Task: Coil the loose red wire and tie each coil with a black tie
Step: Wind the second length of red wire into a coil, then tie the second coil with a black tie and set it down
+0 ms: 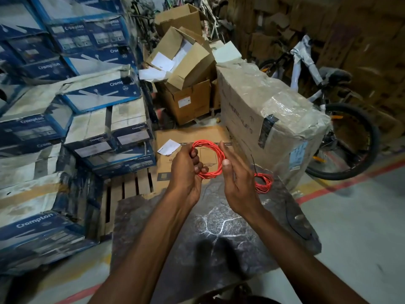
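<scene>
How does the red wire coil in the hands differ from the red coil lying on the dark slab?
The red wire coil in the hands is held up: the left hand grips it and the right hand touches its side; the smaller red wire coil lies on the dark stone slab. A thin black strand, perhaps a tie, rises beside the lying coil only. Both are round red loops.

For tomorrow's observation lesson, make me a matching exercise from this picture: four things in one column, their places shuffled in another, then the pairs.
1 nearer red coil
2 farther red coil
3 bicycle
4 white paper slip

A on the flat cardboard
B gripped by the left hand
C behind the wrapped carton
D lying on the grey slab

Pairs: 1-B, 2-D, 3-C, 4-A
</scene>
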`<action>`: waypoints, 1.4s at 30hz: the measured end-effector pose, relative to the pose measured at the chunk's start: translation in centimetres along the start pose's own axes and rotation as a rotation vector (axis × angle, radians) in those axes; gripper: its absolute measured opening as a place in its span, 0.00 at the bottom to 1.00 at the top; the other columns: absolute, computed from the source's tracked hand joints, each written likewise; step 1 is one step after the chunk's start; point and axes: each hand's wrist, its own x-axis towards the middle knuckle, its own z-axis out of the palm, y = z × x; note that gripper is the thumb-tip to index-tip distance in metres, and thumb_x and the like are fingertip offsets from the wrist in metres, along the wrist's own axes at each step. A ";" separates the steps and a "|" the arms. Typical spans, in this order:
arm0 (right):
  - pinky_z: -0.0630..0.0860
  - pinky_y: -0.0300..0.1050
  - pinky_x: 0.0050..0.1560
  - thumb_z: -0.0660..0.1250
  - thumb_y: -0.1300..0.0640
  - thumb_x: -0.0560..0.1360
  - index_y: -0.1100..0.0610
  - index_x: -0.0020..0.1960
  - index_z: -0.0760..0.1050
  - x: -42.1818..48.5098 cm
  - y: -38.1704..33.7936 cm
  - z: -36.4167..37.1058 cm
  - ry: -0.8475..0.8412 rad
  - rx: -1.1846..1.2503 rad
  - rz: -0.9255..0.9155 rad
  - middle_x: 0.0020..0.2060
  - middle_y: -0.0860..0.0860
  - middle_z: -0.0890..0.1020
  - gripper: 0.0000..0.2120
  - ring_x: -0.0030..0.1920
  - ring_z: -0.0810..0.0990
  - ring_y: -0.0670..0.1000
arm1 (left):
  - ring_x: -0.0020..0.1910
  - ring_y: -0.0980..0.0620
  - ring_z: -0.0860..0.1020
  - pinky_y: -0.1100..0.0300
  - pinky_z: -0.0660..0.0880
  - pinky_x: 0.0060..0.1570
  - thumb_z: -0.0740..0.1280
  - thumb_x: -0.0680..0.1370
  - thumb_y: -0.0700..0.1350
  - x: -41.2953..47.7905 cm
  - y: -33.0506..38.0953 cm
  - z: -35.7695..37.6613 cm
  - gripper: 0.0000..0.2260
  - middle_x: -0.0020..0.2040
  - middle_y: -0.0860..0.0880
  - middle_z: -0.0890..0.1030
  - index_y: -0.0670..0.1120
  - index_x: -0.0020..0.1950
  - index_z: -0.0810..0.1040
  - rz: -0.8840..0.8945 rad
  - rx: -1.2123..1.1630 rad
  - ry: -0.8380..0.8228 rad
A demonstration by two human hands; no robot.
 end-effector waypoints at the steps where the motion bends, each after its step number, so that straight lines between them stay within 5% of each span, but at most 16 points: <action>1: 0.67 0.37 0.74 0.54 0.54 0.87 0.57 0.78 0.68 0.1 0.3 -0.5 -0.022 0.010 0.029 0.73 0.46 0.73 0.21 0.75 0.69 0.42 | 0.19 0.58 0.58 0.64 0.60 0.22 0.56 0.85 0.45 0.2 -0.4 0.1 0.18 0.22 0.54 0.59 0.48 0.34 0.64 -0.004 0.017 0.016; 6: 0.67 0.31 0.70 0.55 0.52 0.87 0.54 0.76 0.71 0.7 2.0 -3.0 -0.063 0.042 0.105 0.71 0.45 0.75 0.20 0.73 0.71 0.38 | 0.19 0.57 0.57 0.64 0.60 0.22 0.56 0.84 0.45 1.3 -3.0 0.4 0.18 0.23 0.54 0.58 0.48 0.34 0.64 -0.044 0.066 0.075; 11: 0.75 0.39 0.66 0.55 0.53 0.87 0.54 0.71 0.77 1.1 4.4 -5.1 0.035 0.134 0.210 0.65 0.48 0.83 0.18 0.67 0.79 0.42 | 0.20 0.57 0.56 0.64 0.60 0.23 0.56 0.83 0.45 2.4 -5.6 0.8 0.17 0.24 0.54 0.57 0.49 0.34 0.63 -0.092 0.152 0.111; 15: 0.80 0.46 0.57 0.58 0.51 0.86 0.46 0.61 0.82 0.6 8.1 -6.8 0.043 0.169 0.345 0.54 0.44 0.87 0.13 0.58 0.84 0.45 | 0.22 0.56 0.55 0.62 0.59 0.26 0.56 0.82 0.43 2.6 -7.8 0.9 0.16 0.24 0.54 0.57 0.49 0.33 0.64 -0.112 0.210 0.141; 22: 0.77 0.42 0.41 0.71 0.61 0.80 0.54 0.48 0.85 -2.4 16.6 -11.6 -0.104 0.071 0.640 0.41 0.55 0.86 0.05 0.37 0.81 0.45 | 0.21 0.56 0.56 0.60 0.59 0.27 0.57 0.80 0.42 3.2 -11.6 0.7 0.15 0.24 0.53 0.58 0.49 0.32 0.64 -0.172 0.240 0.195; 26: 0.76 0.40 0.41 0.73 0.66 0.76 0.62 0.46 0.85 -4.8 20.1 -14.2 -0.200 -0.083 0.827 0.38 0.63 0.84 0.03 0.42 0.79 0.51 | 0.20 0.56 0.57 0.61 0.59 0.26 0.57 0.79 0.42 3.4 -13.6 0.8 0.15 0.24 0.53 0.59 0.49 0.32 0.64 -0.201 0.250 0.212; 30: 0.78 0.39 0.46 0.75 0.62 0.75 0.55 0.44 0.86 -7.0 21.9 -15.3 -0.262 -0.331 0.906 0.42 0.53 0.87 0.03 0.44 0.83 0.49 | 0.19 0.56 0.56 0.61 0.59 0.25 0.57 0.79 0.42 3.9 -15.4 0.4 0.14 0.24 0.53 0.58 0.49 0.32 0.64 -0.245 0.253 0.215; 33: 0.71 0.27 0.34 0.75 0.61 0.73 0.52 0.39 0.84 -8.3 22.5 -15.2 -0.288 -0.421 0.974 0.36 0.52 0.85 0.07 0.35 0.80 0.44 | 0.19 0.57 0.57 0.60 0.58 0.26 0.57 0.79 0.42 4.1 -16.5 0.2 0.14 0.24 0.53 0.59 0.49 0.32 0.65 -0.279 0.242 0.218; 38: 0.75 0.45 0.45 0.76 0.56 0.72 0.51 0.32 0.75 -10.5 23.9 -14.3 -0.280 -0.568 1.009 0.35 0.54 0.83 0.13 0.47 0.84 0.60 | 0.19 0.56 0.57 0.60 0.59 0.26 0.57 0.79 0.43 4.4 -18.1 0.1 0.15 0.23 0.54 0.59 0.48 0.32 0.64 -0.345 0.211 0.213; 42: 0.78 0.54 0.50 0.67 0.49 0.78 0.55 0.45 0.78 -11.5 24.2 -13.7 -0.288 -0.673 1.048 0.49 0.61 0.83 0.09 0.51 0.83 0.66 | 0.19 0.56 0.57 0.60 0.60 0.25 0.57 0.81 0.44 4.3 -18.7 0.1 0.16 0.23 0.53 0.59 0.48 0.32 0.65 -0.378 0.191 0.215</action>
